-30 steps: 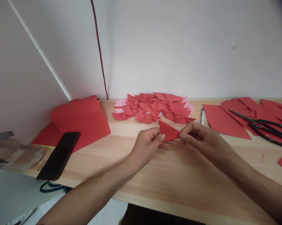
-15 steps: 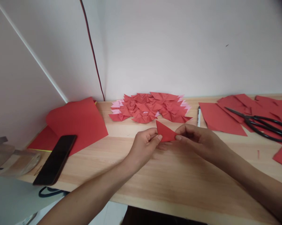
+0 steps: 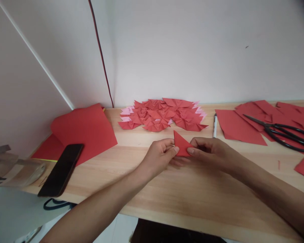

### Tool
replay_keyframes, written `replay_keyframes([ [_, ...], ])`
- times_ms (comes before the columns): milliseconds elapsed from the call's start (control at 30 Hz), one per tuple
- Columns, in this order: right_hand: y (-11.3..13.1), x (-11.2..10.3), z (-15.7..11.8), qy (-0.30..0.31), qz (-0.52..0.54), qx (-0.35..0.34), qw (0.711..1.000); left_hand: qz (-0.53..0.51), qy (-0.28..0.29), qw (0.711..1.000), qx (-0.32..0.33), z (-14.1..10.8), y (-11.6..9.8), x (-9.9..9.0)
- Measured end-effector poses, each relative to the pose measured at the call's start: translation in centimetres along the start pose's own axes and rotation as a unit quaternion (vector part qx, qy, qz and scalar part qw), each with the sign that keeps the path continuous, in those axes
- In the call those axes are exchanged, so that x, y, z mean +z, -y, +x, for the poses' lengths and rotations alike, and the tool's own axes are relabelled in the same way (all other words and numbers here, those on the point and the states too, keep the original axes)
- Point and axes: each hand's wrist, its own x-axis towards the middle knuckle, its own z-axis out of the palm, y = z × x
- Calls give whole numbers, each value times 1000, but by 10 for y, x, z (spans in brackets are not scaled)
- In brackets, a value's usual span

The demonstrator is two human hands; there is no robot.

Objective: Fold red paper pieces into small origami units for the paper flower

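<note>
A small triangle of folded red paper (image 3: 181, 144) is held above the table, between my two hands. My left hand (image 3: 164, 153) pinches its left edge, thumb in front and fingers behind. At the right corner, my right hand (image 3: 206, 148) grips the same paper between thumb and curled fingers. Just behind it, a heap of folded red paper pieces (image 3: 158, 116) lies by the wall, with pink folded pieces (image 3: 126, 111) showing at its sides.
Large red sheets (image 3: 86, 128) lie at the left, partly under a black phone (image 3: 62, 170). A clear container (image 3: 27, 172) stands at the left edge. To the right are a marker (image 3: 215, 125), cut red paper (image 3: 238, 126) and black-handled scissors (image 3: 285, 133) on the wooden table (image 3: 182, 199).
The folded paper and both hands have shifted slightly; the paper is turned a little and my right thumb now lies further over its right part.
</note>
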Motion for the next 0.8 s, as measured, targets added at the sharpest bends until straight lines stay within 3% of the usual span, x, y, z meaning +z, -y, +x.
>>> replay_keyframes([
  [167, -2, -2, 1, -3, -3, -4, 1000, -60, 6, 998, -20, 1, 0, -2],
  [333, -2, 0, 2, -14, -26, -33, 999, -20, 16, 997, -77, -1, 1, 0],
  [800, -3, 7, 2, -43, -52, -38, 997, 0, -10, 997, -72, 1, 5, 1],
])
